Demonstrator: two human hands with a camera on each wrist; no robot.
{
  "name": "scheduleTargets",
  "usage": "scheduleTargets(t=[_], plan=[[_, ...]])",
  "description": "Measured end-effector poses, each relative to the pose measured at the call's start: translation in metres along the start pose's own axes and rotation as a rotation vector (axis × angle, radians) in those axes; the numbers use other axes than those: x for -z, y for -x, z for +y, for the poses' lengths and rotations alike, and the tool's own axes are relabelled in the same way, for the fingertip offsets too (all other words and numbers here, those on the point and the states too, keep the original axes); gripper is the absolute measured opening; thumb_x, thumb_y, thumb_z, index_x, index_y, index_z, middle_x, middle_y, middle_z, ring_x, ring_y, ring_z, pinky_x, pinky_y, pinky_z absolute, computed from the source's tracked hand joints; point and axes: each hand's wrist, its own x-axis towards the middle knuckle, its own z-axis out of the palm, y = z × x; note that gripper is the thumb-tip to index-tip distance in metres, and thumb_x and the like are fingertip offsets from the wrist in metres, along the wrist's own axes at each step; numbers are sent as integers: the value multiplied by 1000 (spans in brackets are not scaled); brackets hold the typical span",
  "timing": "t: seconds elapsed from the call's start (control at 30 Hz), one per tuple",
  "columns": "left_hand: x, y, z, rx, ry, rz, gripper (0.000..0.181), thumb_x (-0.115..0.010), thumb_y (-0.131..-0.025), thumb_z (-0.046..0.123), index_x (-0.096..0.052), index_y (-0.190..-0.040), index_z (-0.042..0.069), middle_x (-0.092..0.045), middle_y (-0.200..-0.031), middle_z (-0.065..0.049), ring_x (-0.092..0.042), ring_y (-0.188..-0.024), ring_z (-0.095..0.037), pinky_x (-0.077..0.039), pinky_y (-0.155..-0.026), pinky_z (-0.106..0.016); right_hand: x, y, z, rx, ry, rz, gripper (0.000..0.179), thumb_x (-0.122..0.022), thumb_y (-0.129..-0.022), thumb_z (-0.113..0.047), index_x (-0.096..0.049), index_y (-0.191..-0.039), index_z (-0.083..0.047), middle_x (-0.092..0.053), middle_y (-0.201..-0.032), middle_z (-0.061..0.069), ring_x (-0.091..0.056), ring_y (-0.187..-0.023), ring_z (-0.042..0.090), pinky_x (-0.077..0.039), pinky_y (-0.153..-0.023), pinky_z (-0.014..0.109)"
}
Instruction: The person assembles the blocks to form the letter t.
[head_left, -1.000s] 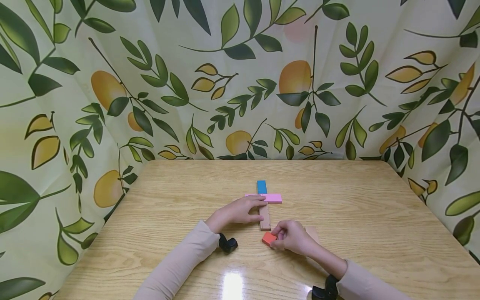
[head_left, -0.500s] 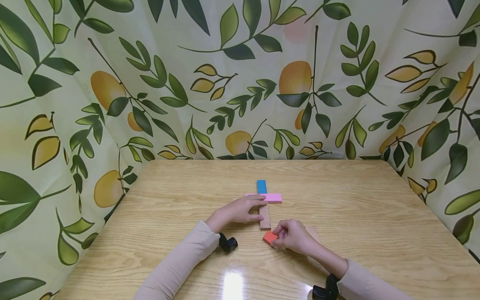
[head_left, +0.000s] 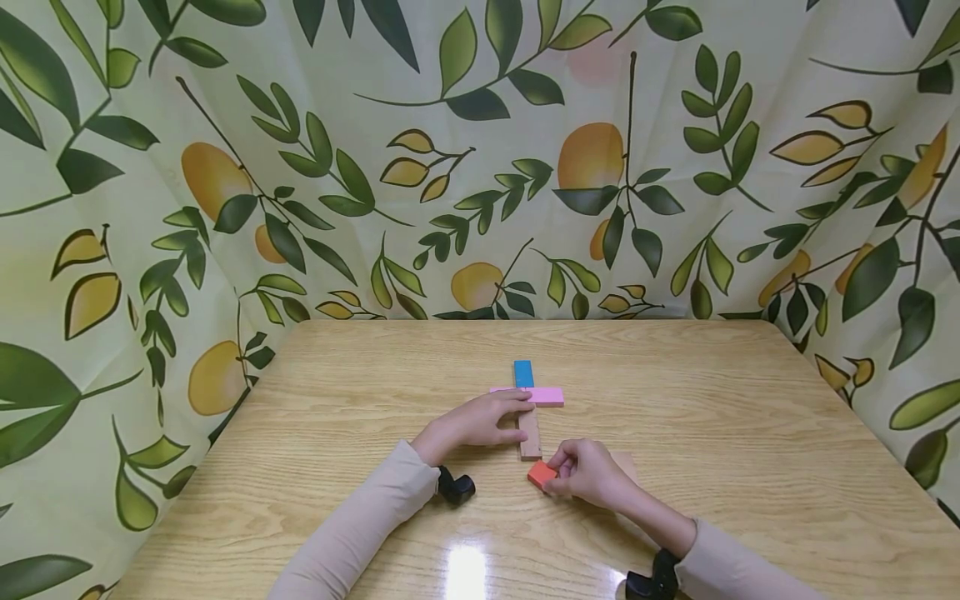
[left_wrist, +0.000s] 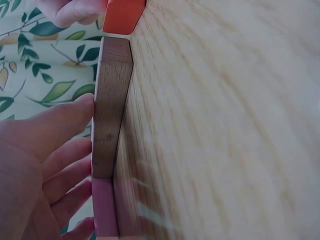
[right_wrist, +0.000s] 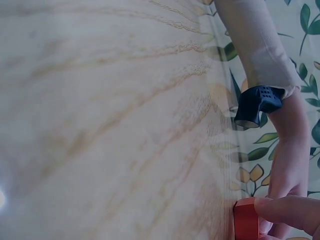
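Observation:
In the head view several flat toy blocks lie on the table. A blue block (head_left: pixel 522 373) touches the far side of a pink block (head_left: pixel 547 397) laid crosswise. From its near side a natural wood block (head_left: pixel 530 442) runs towards me. My left hand (head_left: pixel 480 421) rests over the wood and pink blocks, fingers loosely extended, fingertips touching their tops in the left wrist view. My right hand (head_left: pixel 588 473) pinches an orange-red block (head_left: pixel 541 476) between thumb and fingers, close to the wood block's near end. The left wrist view shows a narrow gap between those two.
A second pale wood block (head_left: pixel 624 463) lies behind my right hand, partly hidden. Black wrist cameras hang under both sleeves, the left one (head_left: pixel 456 487) low over the table (head_left: pixel 360 367). Leaf-patterned cloth (head_left: pixel 480 167) stands along the table's back and sides.
The orange-red block has shifted very slightly to the right with my right hand. My left hand and the other blocks keep their places.

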Motion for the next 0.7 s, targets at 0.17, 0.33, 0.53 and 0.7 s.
scheduleTargets(t=[0.17, 0.33, 0.53, 0.7], plan=[[0, 0, 0, -2, 6, 0, 52, -58, -96, 35, -49, -142, 14, -37, -157, -2, -32, -148, -19, -28, -123, -37, 0, 0, 0, -11, -3, 3, 20, -81, -72, -9, -68, -84, 1, -58, -65, 1, -45, -55, 3, -38, -48, 15], [1, 0, 1, -3, 10, 2, 52, -58, -96, 35, -48, -142, 13, -37, -157, -2, -32, -148, -20, -29, -123, -37, 0, 0, 1, -28, -4, 8, 19, -80, -73, -9, -68, -84, 1, -57, -64, 0, -45, -55, 3, -38, -47, 15], [0, 0, 1, -7, 16, 5, 51, -58, -96, 34, -49, -142, 13, -38, -157, -2, -33, -148, -20, -29, -123, -38, -1, 0, 1, -34, -3, 18, 20, -80, -73, -10, -68, -84, 1, -57, -65, 0, -45, -55, 4, -38, -47, 16], [0, 0, 0, -5, 19, 3, 51, -58, -96, 34, -49, -142, 13, -38, -157, -2, -33, -148, -19, -28, -123, -37, -1, 1, 1, -46, -4, 31, 21, -81, -73, -11, -67, -84, 0, -56, -65, 0, -45, -55, 4, -38, -46, 16]])
